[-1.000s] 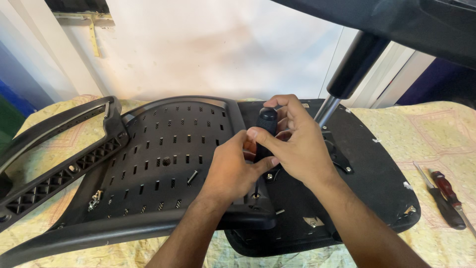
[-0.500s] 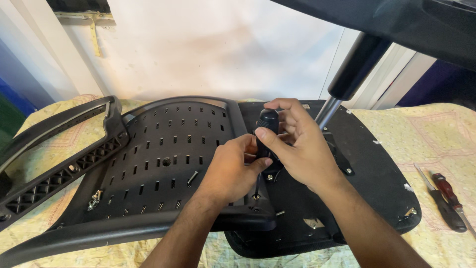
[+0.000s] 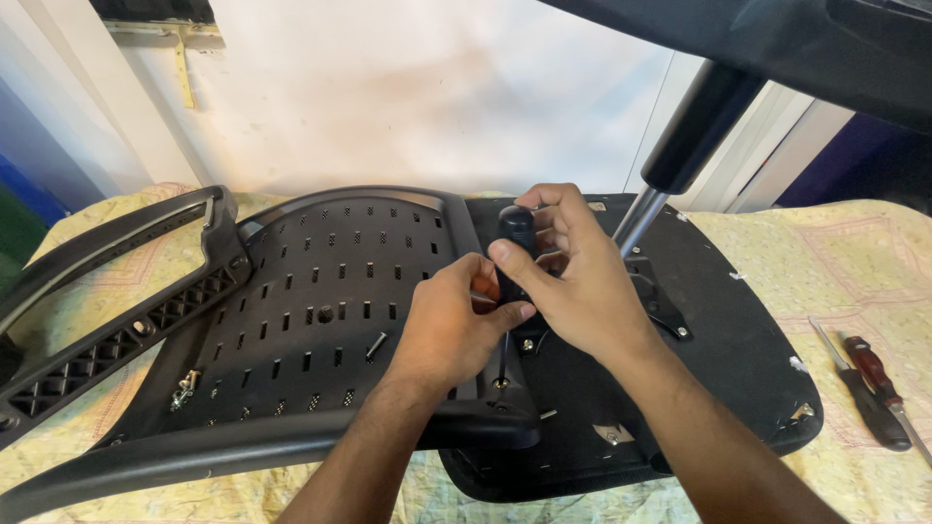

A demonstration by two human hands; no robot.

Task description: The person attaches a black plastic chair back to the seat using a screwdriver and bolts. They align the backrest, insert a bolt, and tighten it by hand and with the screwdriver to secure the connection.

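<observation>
Black plastic chair back (image 3: 320,291) lay over the seat base (image 3: 718,359) on a yellow cloth; both hands closed their grip on a screwdriver (image 3: 515,254) standing upright at the joint, right hand (image 3: 573,281) on its handle, left hand (image 3: 456,325) lower. Loose screws (image 3: 184,388) remained on the back, so fastening seemed partly done

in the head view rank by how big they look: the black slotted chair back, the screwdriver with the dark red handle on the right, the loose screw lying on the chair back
1. black slotted chair back
2. screwdriver with the dark red handle
3. loose screw

No close calls here; the gaps are plain.
</observation>
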